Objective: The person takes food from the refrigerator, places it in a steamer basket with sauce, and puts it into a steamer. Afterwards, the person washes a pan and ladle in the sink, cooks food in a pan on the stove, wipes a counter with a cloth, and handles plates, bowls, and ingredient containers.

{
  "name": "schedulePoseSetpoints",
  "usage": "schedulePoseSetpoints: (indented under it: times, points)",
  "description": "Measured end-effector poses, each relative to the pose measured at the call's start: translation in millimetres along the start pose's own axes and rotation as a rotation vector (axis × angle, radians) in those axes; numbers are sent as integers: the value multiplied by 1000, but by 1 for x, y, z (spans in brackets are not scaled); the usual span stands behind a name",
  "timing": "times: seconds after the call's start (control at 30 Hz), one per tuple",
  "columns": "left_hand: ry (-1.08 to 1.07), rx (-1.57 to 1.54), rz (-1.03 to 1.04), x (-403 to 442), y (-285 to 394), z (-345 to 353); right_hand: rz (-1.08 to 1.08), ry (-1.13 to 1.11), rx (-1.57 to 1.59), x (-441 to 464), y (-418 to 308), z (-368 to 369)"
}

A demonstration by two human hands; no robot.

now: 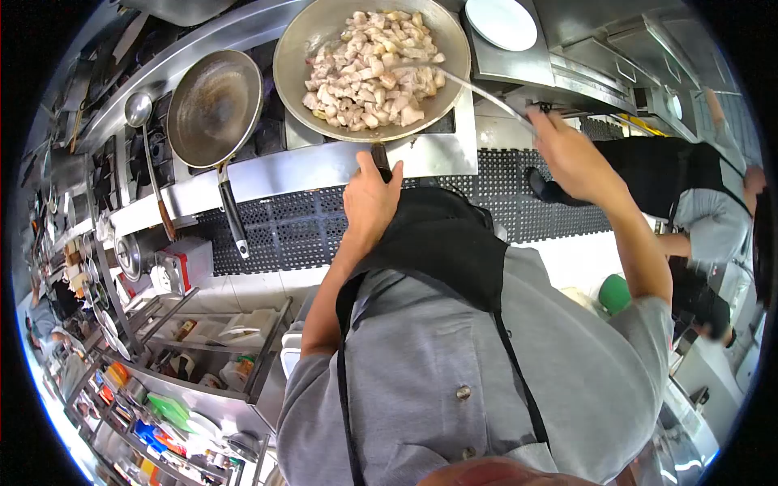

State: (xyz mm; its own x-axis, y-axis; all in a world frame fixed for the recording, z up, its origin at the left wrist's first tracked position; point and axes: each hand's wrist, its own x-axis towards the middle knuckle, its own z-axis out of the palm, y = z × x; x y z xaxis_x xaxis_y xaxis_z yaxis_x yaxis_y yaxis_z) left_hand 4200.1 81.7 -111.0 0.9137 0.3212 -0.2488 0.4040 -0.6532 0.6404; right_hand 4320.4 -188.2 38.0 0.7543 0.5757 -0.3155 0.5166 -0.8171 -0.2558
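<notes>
A wide frying pan (293,91) sits on the stove, holding a heap of diced, pale meat (374,73). My left hand (371,202) is closed around the pan's dark handle (380,157) at the stove's front edge. In my right hand (571,154) is the end of a long-handled metal cooking spoon (490,98). The spoon slants down to the left over the pan's rim, and its head lies among the meat pieces, partly hidden by them.
Left of the pan are a second frying pan (215,109) and a ladle (138,110). A white plate (502,23) lies on the counter at right. Another person (701,211) is close by on my right. Shelves with containers (243,328) stand lower left.
</notes>
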Motion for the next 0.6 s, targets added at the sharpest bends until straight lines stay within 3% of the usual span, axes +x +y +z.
schedulePoseSetpoints:
  times: [0.03,0.23,0.4,0.6]
  points:
    - [-10,-5,2,0,2,-1,-79,-21,66,-15,-2,1]
    - [-160,-25,126,0,7,-1,101,-141,-154,-38,-54,51]
    - [-120,43,323,0,-4,8,180,30,-306,32,-56,129]
    - [-114,79,339,3,-10,7,243,292,-244,100,-60,155]
